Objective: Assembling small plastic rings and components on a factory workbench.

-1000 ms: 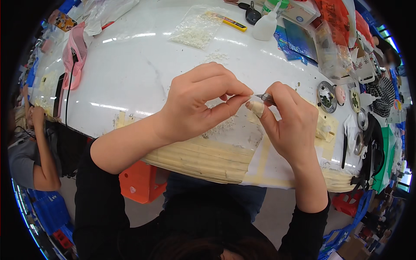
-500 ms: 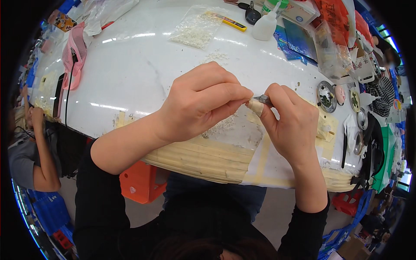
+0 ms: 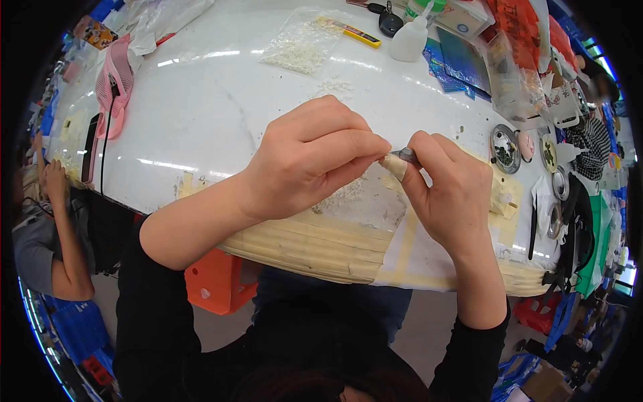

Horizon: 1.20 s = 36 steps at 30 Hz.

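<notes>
My left hand is closed in a pinch above the table; whatever sits between its fingertips is too small to make out. Just to its right, my right hand grips a small dark metal blade, its tip close to the left fingertips. Beige tape wraps my right thumb. Below both hands, pale shavings lie scattered on the white table, near a front edge covered with strips of masking tape.
Farther back are a clear bag of white bits, a yellow utility knife and a white squeeze bottle. Round metal dishes stand at right. A pink strap lies left, near another person's arm.
My hands keep nearly the same place and grip, with the right one shifted very slightly. At far left, the other person's hands have moved a little.
</notes>
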{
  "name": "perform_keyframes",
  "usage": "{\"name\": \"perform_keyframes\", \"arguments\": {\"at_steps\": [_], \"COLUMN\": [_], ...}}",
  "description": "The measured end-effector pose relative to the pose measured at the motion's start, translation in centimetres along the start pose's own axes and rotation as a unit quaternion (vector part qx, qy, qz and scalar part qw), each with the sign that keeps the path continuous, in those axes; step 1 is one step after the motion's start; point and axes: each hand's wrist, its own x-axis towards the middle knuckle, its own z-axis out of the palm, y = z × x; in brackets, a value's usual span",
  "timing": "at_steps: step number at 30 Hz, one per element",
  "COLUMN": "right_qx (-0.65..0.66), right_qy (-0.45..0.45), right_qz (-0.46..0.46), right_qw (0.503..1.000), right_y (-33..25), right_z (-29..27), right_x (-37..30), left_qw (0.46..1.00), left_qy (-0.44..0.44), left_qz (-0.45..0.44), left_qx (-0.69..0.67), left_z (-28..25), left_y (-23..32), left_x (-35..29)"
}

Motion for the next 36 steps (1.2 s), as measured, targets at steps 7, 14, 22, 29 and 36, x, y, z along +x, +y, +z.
{"name": "perform_keyframes", "arguments": {"at_steps": [7, 14, 22, 29, 36], "right_qx": [-0.01, -0.01, -0.016, -0.017, -0.011], "right_qy": [0.003, 0.005, 0.01, 0.002, 0.001], "right_qz": [-0.02, -0.019, -0.01, -0.012, -0.015], "right_qw": [1.0, 1.0, 1.0, 1.0, 1.0], "right_y": [0.21, 0.15, 0.2, 0.2, 0.25], "right_z": [0.04, 0.01, 0.2, 0.18, 0.14], "right_x": [0.05, 0.03, 0.04, 0.07, -0.02], "left_qw": [1.0, 1.0, 1.0, 1.0, 1.0], "left_qy": [-0.005, -0.005, -0.005, -0.009, -0.013], "left_qz": [0.001, -0.013, -0.012, -0.008, 0.002], "left_qx": [0.002, -0.005, -0.01, -0.006, 0.0], "left_z": [-0.13, -0.15, -0.12, -0.17, -0.22], "left_y": [0.08, 0.15, 0.16, 0.09, 0.06], "left_x": [0.09, 0.11, 0.1, 0.05, 0.14]}}
